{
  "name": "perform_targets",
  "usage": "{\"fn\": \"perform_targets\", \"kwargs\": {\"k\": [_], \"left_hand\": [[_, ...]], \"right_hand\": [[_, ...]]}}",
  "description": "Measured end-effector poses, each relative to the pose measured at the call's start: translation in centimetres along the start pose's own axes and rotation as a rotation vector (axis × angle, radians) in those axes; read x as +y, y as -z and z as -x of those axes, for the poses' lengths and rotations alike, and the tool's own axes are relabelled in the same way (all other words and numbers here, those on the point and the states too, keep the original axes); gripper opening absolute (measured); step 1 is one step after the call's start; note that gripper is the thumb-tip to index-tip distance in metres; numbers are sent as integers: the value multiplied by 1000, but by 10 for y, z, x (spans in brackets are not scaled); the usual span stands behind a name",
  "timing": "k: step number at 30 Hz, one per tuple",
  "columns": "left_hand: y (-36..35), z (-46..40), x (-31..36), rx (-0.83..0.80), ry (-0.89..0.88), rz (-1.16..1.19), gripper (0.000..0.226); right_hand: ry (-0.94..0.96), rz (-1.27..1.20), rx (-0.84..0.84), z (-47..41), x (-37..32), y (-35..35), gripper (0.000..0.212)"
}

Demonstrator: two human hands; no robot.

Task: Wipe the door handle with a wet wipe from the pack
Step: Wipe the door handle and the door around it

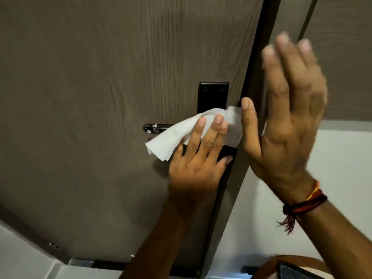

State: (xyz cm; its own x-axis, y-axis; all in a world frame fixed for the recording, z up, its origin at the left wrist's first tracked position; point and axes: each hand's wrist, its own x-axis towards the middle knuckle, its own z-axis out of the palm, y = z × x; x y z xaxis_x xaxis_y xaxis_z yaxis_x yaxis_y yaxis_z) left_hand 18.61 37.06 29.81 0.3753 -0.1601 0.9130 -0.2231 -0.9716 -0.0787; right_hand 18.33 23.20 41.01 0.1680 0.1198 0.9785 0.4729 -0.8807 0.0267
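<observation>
1. Head view: the wiping step looks to be going on. The left hand (pixel 198 158) presses a white wet wipe (pixel 187 133) flat against the door handle (pixel 156 128), with its fingers laid out straight on top of the wipe, not curled around it.
2. The right hand (pixel 285 109) is up by the door edge (pixel 251 81), fingers spread wide and holding nothing. It looks blurry.
3. The handle sits on a black plate (pixel 213 95) near the door's right edge. Only its shiny, rounded tip sticks out past the wipe.
4. Next, I think the hand needs to slide the wipe along the bar to that bare tip, pushing gently.
5. The wipe looks soft, thin and folded. The door (pixel 100 87) is brown with wavy wood lines. The plate is smooth and dark, with two small screws.
6. The wipe pack is not in sight.
</observation>
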Motion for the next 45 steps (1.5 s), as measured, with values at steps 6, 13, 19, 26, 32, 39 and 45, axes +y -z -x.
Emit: {"fn": "perform_targets", "kwargs": {"k": [6,13,19,26,32,39,45], "left_hand": [[3,6,-23,16,160,-74,79],[-6,12,-17,-28,7,-111,85],[-4,-7,-20,13,164,-66,88],[0,23,-25,-16,-51,-130,72],[-1,-18,-32,31,224,-67,79],[11,21,-53,-5,114,-76,74],[18,-6,-60,5,377,189,87]], "right_hand": [[22,382,-31,7,32,-25,71],[70,429,22,10,43,-35,72],[84,456,66,11,42,-38,71],[82,447,90,13,42,-40,70],[83,441,152,15,42,-46,69],[59,424,99,16,41,-41,70],[53,423,68,15,40,-40,70]]}}
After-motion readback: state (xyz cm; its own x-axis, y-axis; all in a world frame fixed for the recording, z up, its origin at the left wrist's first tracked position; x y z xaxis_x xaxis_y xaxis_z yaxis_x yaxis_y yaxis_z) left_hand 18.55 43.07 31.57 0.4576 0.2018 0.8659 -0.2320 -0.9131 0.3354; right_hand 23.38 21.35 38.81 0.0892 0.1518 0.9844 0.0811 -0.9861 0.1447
